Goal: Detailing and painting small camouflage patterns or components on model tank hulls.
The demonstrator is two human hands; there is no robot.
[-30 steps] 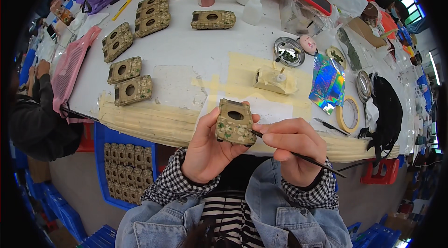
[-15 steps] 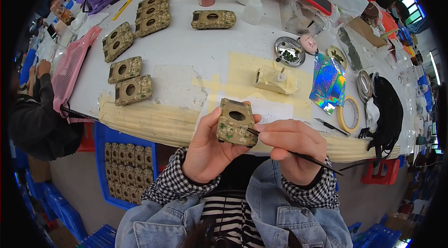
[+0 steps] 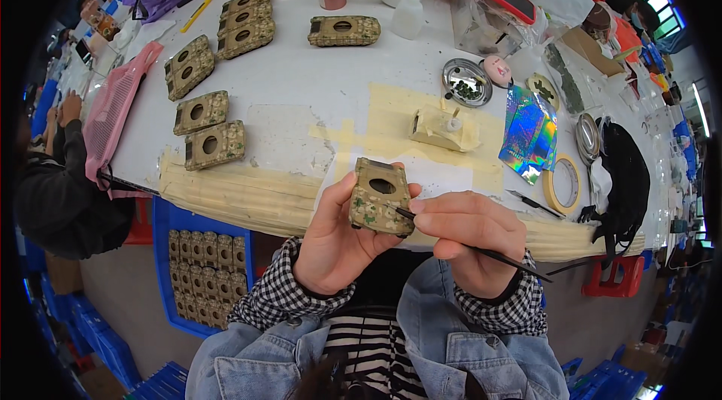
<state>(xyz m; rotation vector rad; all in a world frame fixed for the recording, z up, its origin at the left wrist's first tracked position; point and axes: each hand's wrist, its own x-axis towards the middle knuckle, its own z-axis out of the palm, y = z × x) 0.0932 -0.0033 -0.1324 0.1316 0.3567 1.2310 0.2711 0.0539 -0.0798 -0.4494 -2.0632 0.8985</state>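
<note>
My left hand (image 3: 331,242) is closed around a camouflage-painted model tank hull (image 3: 371,208), tilted up above the table's front edge. A round hole opens in the hull's top. Slim black tweezers (image 3: 500,255) are pinched in my right hand (image 3: 474,231), their tip touching or nearly touching the hull's surface beside the hole. Whether anything sits between the tips is too small to tell. Beyond my hands, a block wrapped in masking tape (image 3: 444,129) sits on the taped patch of table, and a round metal dish (image 3: 466,84) holds small dark green pieces.
Several matching hulls (image 3: 214,146) stand at the left of the table (image 3: 286,84). More fill a blue crate (image 3: 162,279) below. At right lie shiny holographic sheets (image 3: 526,133), a tape roll (image 3: 562,183), a craft knife (image 3: 535,203) and a black bag (image 3: 626,174). A person (image 3: 60,182) sits at left.
The tweezers' tip has shifted slightly left over the hull. My left hand and the hull have stayed in place.
</note>
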